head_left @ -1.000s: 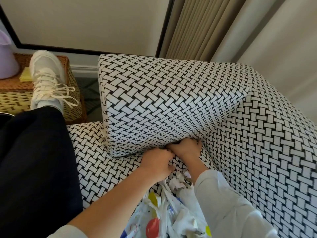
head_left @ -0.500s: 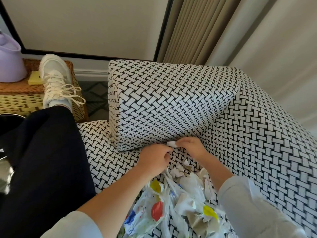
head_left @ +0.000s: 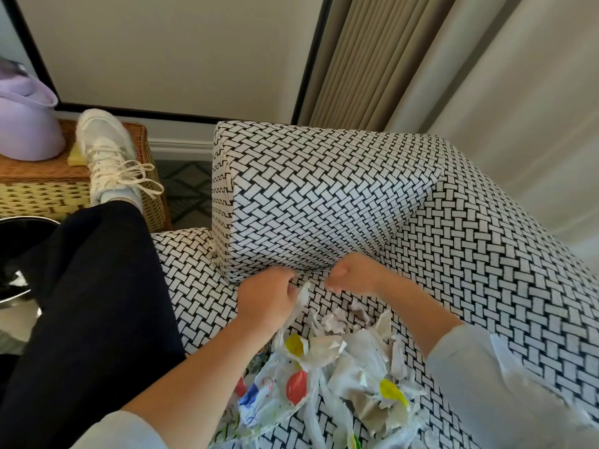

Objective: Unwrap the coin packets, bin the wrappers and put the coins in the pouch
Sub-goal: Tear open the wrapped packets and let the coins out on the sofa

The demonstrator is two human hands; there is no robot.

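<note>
Loosely crumpled white wrapper (head_left: 303,294) (papery, torn) in left fingers (head_left: 287,283)

Right hand (head_left: 355,273) is balled up with the fingertips turned away, so no telling if anything's inside it. Left hand (head_left: 265,296) covers most of the white paper scrap (head_left: 303,294) it's pinching. The spotted plastic bag (head_left: 282,393) runs off the bottom edge, and the right sleeve (head_left: 518,393) in the corner is just a smear. Over on the left, the purple thing (head_left: 26,124) and the black round container (head_left: 32,220) both get chopped by the frame, can't make out what they are. The trouser leg (head_left: 90,303) hides the heel of the shoe (head_left: 107,157).
</note>
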